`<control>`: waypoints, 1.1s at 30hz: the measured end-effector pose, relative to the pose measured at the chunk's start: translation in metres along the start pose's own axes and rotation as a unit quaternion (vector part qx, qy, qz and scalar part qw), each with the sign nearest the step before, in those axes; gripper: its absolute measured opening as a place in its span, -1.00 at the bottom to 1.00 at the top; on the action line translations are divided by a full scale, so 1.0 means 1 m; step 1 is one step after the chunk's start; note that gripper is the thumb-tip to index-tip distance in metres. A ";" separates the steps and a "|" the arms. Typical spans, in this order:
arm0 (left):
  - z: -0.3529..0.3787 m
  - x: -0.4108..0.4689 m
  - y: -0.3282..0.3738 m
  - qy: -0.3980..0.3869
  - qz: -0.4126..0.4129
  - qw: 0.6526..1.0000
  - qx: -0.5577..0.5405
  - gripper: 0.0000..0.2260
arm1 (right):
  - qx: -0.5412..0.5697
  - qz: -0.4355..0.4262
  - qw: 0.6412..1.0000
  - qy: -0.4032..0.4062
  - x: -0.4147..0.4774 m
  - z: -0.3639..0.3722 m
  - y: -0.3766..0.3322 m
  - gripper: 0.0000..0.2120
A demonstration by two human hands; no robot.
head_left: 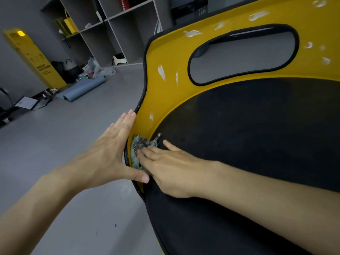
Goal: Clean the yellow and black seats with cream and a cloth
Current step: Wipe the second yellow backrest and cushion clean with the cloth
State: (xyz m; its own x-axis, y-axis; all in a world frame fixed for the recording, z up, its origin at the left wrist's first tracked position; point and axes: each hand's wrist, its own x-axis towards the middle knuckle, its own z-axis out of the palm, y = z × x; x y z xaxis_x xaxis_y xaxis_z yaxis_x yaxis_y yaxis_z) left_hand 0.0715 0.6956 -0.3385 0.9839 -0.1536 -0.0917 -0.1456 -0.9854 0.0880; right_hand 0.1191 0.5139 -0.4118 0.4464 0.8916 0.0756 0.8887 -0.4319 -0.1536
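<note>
A yellow seat shell [165, 100] with a black rim and a black cushion [248, 129] fills the right side. White cream streaks [161, 71] dot the yellow band around an oval cut-out [242, 56]. A grey-green cloth [139, 150] lies pressed on the yellow band at the seat's left edge. My right hand [169, 168] lies flat on the cloth, fingers spread and blurred. My left hand [112, 153] rests open against the outside of the seat's black rim, thumb hooked under the edge beside the cloth.
Grey floor [73, 162] stretches to the left. A grey shelf unit [110, 30] stands at the back with bags and clutter below it. A tall yellow stand [31, 57] leans near the left wall, beside a rolled blue mat [82, 89].
</note>
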 end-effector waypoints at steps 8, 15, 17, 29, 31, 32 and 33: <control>-0.001 0.000 0.001 0.002 -0.010 1.000 -0.003 0.27 | 0.042 0.195 0.979 -0.036 0.076 -0.019 0.069 -0.30; 0.000 0.000 0.001 0.007 -0.013 1.000 -0.016 0.26 | 0.014 0.078 0.996 0.035 0.039 0.000 0.020 -0.35; 0.001 0.001 0.000 0.011 -0.019 1.000 -0.023 0.26 | 0.013 0.077 0.996 0.043 0.041 -0.001 0.027 -0.34; 0.006 0.001 -0.002 0.006 -0.023 0.998 -0.056 0.21 | 0.037 0.068 0.994 0.075 0.047 0.005 0.036 -0.33; 0.007 0.001 -0.002 0.010 -0.018 0.998 -0.054 0.21 | 0.017 0.055 0.997 0.060 0.047 0.005 0.043 -0.34; 0.008 0.000 -0.002 0.011 -0.017 0.998 -0.053 0.21 | 0.005 0.059 0.997 0.053 0.051 0.003 0.049 -0.36; 0.008 0.000 -0.002 0.011 -0.019 0.998 -0.055 0.20 | 0.001 0.071 0.997 0.041 0.056 0.000 0.057 -0.37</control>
State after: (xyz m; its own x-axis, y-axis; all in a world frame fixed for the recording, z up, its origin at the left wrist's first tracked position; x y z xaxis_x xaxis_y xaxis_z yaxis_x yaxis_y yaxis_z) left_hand 0.0710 0.6970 -0.3463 0.9907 -0.1135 -0.0754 -0.0970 -0.9761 0.1943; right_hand 0.1946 0.5392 -0.4166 0.5748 0.8074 0.1331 0.8157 -0.5525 -0.1713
